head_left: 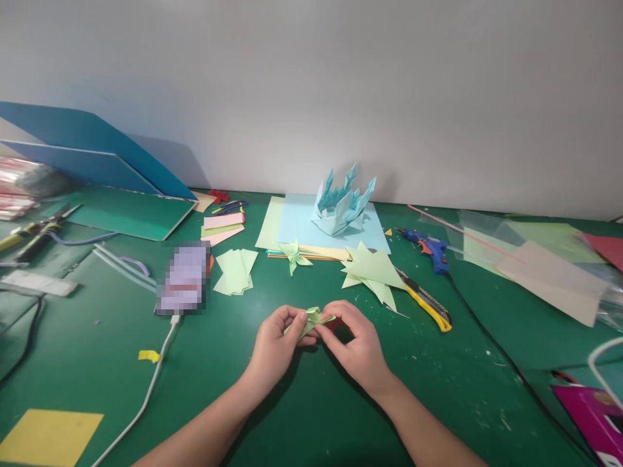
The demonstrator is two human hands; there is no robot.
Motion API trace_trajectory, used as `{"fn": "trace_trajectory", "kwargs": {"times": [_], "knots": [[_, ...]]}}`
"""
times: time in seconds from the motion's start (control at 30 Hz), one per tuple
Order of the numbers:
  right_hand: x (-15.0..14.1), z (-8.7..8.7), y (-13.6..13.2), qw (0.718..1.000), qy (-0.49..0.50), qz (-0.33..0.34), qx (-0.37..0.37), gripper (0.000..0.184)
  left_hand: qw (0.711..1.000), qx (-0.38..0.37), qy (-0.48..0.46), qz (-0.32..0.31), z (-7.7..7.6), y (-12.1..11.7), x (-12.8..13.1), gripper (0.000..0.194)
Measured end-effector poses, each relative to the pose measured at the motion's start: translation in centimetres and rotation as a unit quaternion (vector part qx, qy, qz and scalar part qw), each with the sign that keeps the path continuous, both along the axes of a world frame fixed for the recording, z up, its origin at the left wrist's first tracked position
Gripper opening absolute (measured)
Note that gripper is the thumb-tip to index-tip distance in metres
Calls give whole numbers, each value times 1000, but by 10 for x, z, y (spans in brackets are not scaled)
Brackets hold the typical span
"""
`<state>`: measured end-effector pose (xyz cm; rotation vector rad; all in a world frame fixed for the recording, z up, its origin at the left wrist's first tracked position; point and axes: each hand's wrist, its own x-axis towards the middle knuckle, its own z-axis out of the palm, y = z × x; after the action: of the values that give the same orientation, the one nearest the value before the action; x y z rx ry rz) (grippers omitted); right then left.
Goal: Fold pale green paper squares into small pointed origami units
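Above table [302, 415], folded green paper [314, 317] was pinched at left by left hand [276, 342], thumb against fingers, and at right end by right hand [359, 344], fingertips nearly together. Judged light, soft, easily creased; folded edges seemed safest hold.

Folded paper [313, 317] partly behind fingers [296, 328]

Left grip [276, 338], right grip [359, 342] pinched, close together.

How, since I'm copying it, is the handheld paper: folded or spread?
Folded: green paper shows bent flaps between left hand and right hand.
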<state>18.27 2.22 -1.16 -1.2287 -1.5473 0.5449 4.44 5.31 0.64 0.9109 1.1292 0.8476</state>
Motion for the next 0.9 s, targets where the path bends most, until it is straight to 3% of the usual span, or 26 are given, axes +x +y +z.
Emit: {"fn": "trace_trajectory", "kwargs": {"times": [0.27,0.6,0.9], "knots": [[1,0,-3,998,-56,29,2,13,998,25,59,-29,-2,-1,-3,36],[2,0,-1,990,-135,-7,47,11,992,52,109,-43,2,-1,-5,29],[0,2,-2,992,-123,-40,6,10,989,70,118,-45,4,-2,-4,22]]}}
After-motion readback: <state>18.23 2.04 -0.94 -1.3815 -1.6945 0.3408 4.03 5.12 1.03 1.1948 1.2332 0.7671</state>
